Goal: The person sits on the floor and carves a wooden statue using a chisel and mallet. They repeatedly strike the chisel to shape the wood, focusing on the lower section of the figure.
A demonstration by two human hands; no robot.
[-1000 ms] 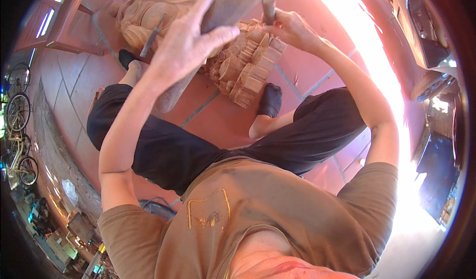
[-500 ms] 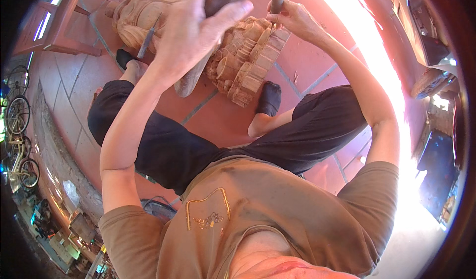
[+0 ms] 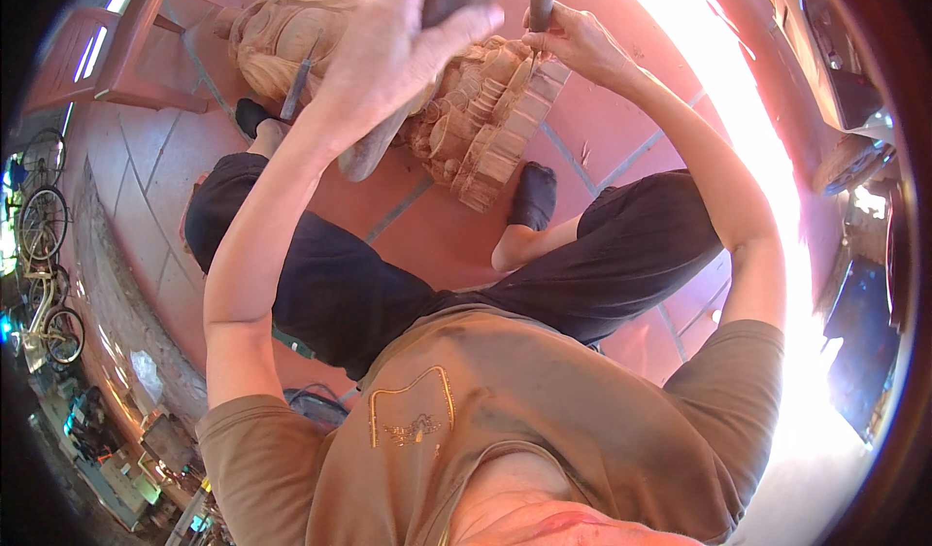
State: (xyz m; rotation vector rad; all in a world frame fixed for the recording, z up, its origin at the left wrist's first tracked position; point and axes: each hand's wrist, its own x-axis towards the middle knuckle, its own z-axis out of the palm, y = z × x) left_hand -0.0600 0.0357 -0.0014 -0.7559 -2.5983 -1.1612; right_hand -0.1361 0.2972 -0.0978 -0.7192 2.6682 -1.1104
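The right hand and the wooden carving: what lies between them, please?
The head view shows a chisel blade extending from the right hand toward the carving.

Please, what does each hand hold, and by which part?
Right hand: a chisel, held at its handle's lower end. Left hand: a wooden club; the exact grip point cannot be told.

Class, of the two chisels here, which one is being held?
The upright chisel, gripped by its handle in the right hand; the other chisel is unheld, farther left.
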